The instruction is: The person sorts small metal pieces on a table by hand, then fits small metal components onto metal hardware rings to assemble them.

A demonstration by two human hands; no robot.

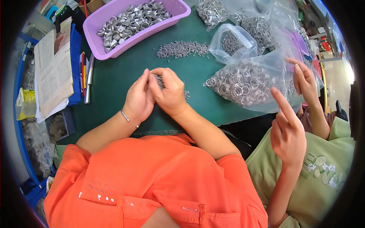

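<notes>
My left hand point(140, 99) and my right hand point(169, 91) are cupped together above the near part of the table, fingers curled and touching. Between them shows a clump of small grey metal pieces point(159, 81); how many lie inside is hidden. More of these small pieces point(186, 95) rest on the table just right of my right hand. Farther off, a spread heap of similar tiny grey pieces point(181, 49) lies on the green tabletop point(114, 81). A metal cuff bracelet point(125, 116) is on my left wrist.
A purple plastic basket point(92, 36) holds many metal rings. Clear bags point(279, 74) of silvery rings and small pieces fill the right side. At left are papers point(55, 68) and pens point(89, 78). On the right, a co-worker in green has raised hands point(288, 140), one finger pointing.
</notes>
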